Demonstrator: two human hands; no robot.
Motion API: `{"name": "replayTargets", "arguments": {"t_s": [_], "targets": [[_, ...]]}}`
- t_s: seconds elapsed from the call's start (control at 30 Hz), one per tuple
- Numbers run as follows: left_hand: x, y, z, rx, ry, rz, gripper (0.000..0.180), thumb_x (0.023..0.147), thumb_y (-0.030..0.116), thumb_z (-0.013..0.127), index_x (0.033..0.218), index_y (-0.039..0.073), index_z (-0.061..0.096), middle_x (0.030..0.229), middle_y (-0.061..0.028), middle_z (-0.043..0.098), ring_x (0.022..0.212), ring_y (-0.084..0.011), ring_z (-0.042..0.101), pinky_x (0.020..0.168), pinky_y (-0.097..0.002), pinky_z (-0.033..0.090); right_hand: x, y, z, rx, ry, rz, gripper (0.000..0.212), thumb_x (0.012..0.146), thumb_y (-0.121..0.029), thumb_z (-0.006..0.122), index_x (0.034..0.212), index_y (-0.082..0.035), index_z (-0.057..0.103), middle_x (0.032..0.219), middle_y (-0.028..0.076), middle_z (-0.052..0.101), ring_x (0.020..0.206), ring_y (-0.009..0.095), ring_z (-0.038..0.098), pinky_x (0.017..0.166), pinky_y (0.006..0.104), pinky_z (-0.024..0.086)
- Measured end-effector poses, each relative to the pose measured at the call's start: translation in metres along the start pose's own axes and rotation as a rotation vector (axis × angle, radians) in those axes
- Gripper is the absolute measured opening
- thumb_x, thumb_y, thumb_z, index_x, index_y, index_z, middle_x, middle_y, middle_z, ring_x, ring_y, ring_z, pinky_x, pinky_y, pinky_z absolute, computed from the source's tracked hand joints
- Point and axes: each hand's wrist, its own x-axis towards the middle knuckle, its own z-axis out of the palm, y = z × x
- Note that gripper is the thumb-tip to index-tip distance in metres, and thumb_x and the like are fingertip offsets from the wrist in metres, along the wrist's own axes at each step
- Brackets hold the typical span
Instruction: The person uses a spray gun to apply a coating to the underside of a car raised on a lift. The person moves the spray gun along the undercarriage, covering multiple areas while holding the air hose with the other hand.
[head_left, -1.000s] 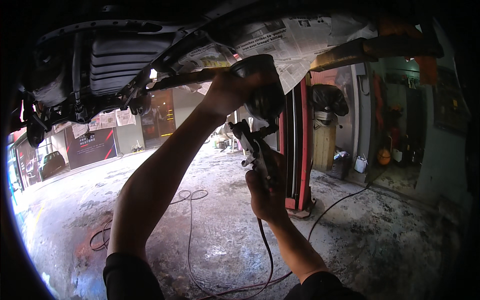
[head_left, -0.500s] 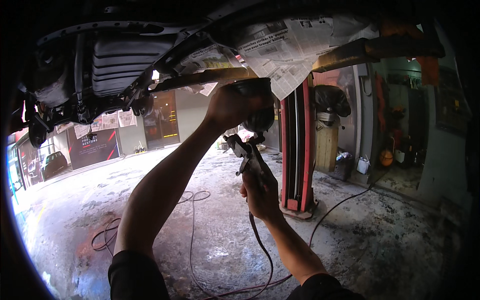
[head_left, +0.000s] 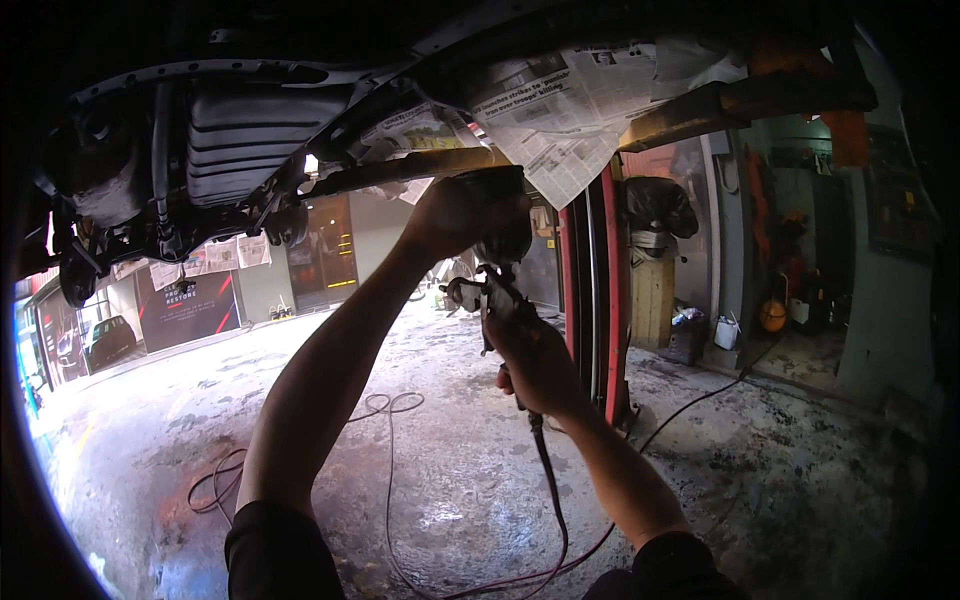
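In front of me I hold up a spray gun point(head_left: 494, 292) with a dark cup point(head_left: 506, 240) on top. My right hand point(head_left: 538, 358) is closed around the gun's handle, and its nozzle end points left. An air hose point(head_left: 545, 460) hangs from the bottom of the handle. Closed against the cup's side near its rim is my left hand point(head_left: 450, 215); its fingertips are partly lost in shadow. Above both hands is a vehicle's black underside point(head_left: 265, 120), with newspaper sheets point(head_left: 570, 110) hanging from it just over the cup.
A lift arm point(head_left: 690, 112) crosses overhead to the right, near a red lift post point(head_left: 610, 350). Loops of hose point(head_left: 390, 480) lie on the stained concrete floor point(head_left: 310, 430). Further right are a black-bagged object point(head_left: 660, 205) on a stand and a white container point(head_left: 727, 332).
The spray gun has turned, and its cup has shifted slightly left and down. My right hand has moved a little right, its wrist bent, and the hose has swung right with it.
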Motion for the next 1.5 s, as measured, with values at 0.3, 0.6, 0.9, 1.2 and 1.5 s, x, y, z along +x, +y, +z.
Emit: {"name": "replayTargets", "arguments": {"t_s": [0.3, 0.6, 0.9, 1.2, 1.5], "targets": [[-0.018, -0.046, -0.033, -0.012, 0.164, -0.357, 0.11, 0.083, 0.093, 0.021, 0.163, 0.017, 0.016, 0.163, -0.0236, 0.023, 0.144, -0.043, 0.033, 0.112, -0.0642, 0.026, 0.049, -0.049, -0.079, -0.19, 0.152, -0.41, 0.052, 0.097, -0.057, 0.058, 0.111, -0.009, 0.071, 0.074, 0.0, 0.065, 0.074, 0.011, 0.064, 0.067, 0.0296, 0.049], [-0.174, -0.133, 0.0, -0.253, -0.042, -0.892, 0.103, 0.088, 0.086, 0.034, 0.162, 0.017, 0.017, 0.158, -0.0235, 0.037, 0.141, -0.0402, 0.041, 0.111, -0.0623, 0.029, 0.139, -0.185, -0.136, -0.201, 0.122, -0.553, 0.045, 0.097, -0.046, 0.062, 0.123, -0.009, 0.066, 0.102, 0.007, 0.073, 0.084, 0.017, 0.072, 0.068, 0.0357, 0.062], [-0.22, 0.027, 0.134, -0.83, -0.602, -0.397, 0.092, 0.096, 0.048, 0.067, 0.159, 0.003, 0.018, 0.156, -0.0235, 0.037, 0.143, -0.0363, 0.039, 0.118, -0.0455, 0.033, 0.168, -0.266, -0.121, -0.078, 0.229, -0.651, 0.033, 0.103, -0.035, 0.056, 0.087, -0.008, 0.066, 0.069, 0.006, 0.066, 0.053, 0.016, 0.063, 0.046, 0.0291, 0.049], [-0.222, 0.037, 0.117, -0.705, -0.47, -0.493, 0.034, 0.102, 0.017, 0.061, 0.13, -0.004, 0.057, 0.112, -0.0146, 0.073, 0.109, -0.0211, 0.069, 0.099, -0.036, 0.053, 0.179, -0.271, -0.103, 0.035, 0.07, -0.721, 0.03, 0.103, -0.032, 0.056, 0.087, -0.008, 0.065, 0.071, 0.006, 0.064, 0.055, 0.017, 0.061, 0.049, 0.0327, 0.054], [-0.225, 0.036, 0.101, -0.626, -0.495, -0.455, 0.034, 0.103, 0.009, 0.055, 0.134, -0.003, 0.053, 0.116, -0.0171, 0.071, 0.111, -0.0219, 0.068, 0.098, -0.0354, 0.054, 0.196, -0.268, -0.085, 0.038, 0.053, -0.74, 0.032, 0.103, -0.033, 0.055, 0.085, -0.008, 0.065, 0.065, 0.005, 0.061, 0.049, 0.017, 0.058, 0.049, 0.0321, 0.052]]}}
